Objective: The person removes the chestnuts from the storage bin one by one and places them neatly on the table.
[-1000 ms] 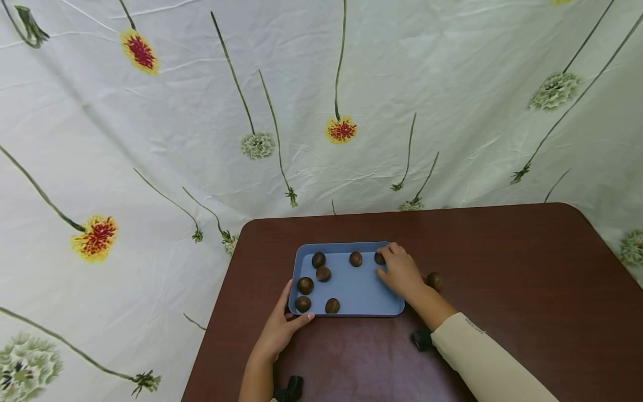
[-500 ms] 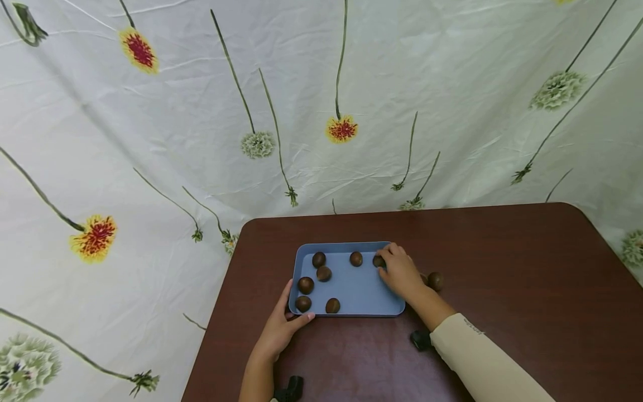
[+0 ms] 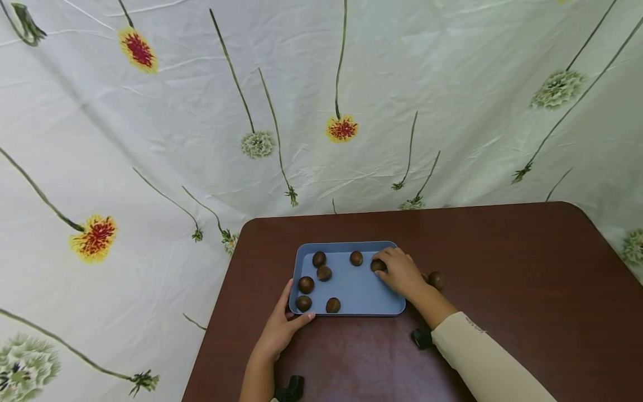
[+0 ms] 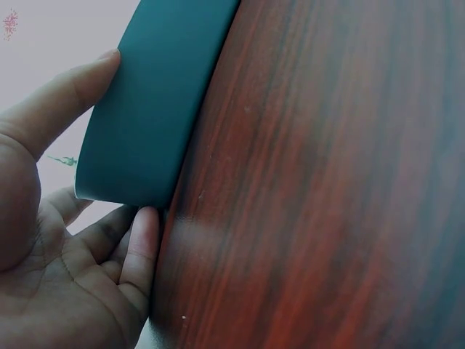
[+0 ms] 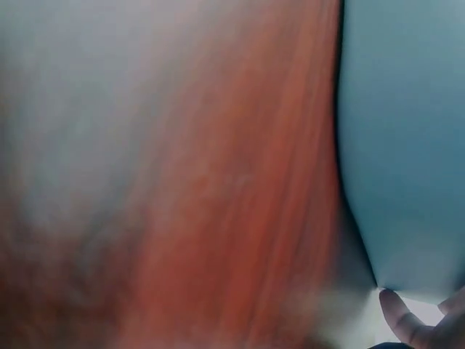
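A blue rectangular tray [image 3: 361, 290] lies on the table with several round, dark brown, nut-like balls in it, such as one ball [image 3: 356, 258] by the far rim. My left hand [image 3: 278, 328] holds the tray's near left corner, thumb at the near rim and fingers along the left side. In the left wrist view, the thumb [image 4: 80, 87] touches the tray's wall [image 4: 152, 102] and curled fingers sit by its corner. My right hand [image 3: 400, 273] reaches over the tray's right side and pinches a brown ball [image 3: 378, 265] between thumb and fingers. The right wrist view hides that ball.
Beyond the tray's right edge, a brown ball [image 3: 436, 280] rests on the dark red-brown wooden table [image 3: 527, 279], with another partly hidden behind my right wrist. A white flowered cloth [image 3: 301, 84] hangs behind the table.
My right hand has drawn the pinched ball slightly toward me and left, away from the tray's far right corner. My left hand has stayed at its corner.
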Action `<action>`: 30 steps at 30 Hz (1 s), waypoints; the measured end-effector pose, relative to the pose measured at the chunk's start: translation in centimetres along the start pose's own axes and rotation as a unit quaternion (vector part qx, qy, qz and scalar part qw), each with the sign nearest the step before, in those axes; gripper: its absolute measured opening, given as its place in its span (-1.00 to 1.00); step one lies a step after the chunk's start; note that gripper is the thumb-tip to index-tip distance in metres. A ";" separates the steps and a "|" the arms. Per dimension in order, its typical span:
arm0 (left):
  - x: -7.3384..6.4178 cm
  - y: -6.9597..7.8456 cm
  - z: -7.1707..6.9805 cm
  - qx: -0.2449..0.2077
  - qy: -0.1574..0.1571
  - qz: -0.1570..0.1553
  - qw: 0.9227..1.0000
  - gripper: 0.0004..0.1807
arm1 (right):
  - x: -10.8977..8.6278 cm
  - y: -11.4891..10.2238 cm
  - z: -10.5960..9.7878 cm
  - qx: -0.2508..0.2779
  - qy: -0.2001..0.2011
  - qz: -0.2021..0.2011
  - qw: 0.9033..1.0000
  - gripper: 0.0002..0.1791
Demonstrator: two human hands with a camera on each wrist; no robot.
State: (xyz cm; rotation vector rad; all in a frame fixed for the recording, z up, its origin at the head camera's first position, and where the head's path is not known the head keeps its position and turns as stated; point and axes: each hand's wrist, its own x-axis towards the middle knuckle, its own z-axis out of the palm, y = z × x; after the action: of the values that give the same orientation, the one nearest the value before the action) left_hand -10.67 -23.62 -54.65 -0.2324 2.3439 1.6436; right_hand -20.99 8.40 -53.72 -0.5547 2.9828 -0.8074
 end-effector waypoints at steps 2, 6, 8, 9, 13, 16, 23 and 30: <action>0.0 0.0 0.0 -0.001 0.000 -0.001 1.000 0.13 | 0.0 0.1 0.0 0.009 0.003 0.003 1.000 -0.56; 0.0 0.0 0.0 -0.001 0.001 -0.004 1.000 0.14 | 0.0 0.0 -0.2 0.036 0.010 0.009 0.999 -0.55; 0.0 0.0 -0.1 -0.001 0.001 -0.005 1.000 0.14 | 0.0 -0.1 -0.3 0.051 0.014 0.015 0.998 -0.54; 0.0 0.0 -0.1 -0.001 0.001 -0.005 1.000 0.14 | 0.0 -0.2 -0.4 0.060 0.015 0.021 0.998 -0.53; 0.0 0.0 0.0 -0.003 0.000 -0.005 1.000 0.14 | -0.2 -0.4 -0.8 0.087 0.023 0.041 0.995 -0.51; 0.0 0.0 0.0 -0.001 0.001 -0.005 1.000 0.14 | -0.5 -0.5 -1.1 0.110 0.029 0.050 0.992 -0.51; -0.1 0.1 0.0 -0.001 0.001 -0.004 1.000 0.14 | -1.4 -0.4 -2.0 0.143 0.051 0.069 0.986 -0.49; -0.2 0.1 0.0 -0.005 0.002 0.000 1.000 0.14 | -2.4 -0.3 -2.9 0.162 0.081 0.071 0.981 -0.49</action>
State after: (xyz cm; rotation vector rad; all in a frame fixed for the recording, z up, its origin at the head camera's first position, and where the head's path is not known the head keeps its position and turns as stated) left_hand -10.52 -23.62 -54.51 -0.2369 2.3386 1.6581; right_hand -18.89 10.37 -51.25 -0.2716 2.8901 -1.3444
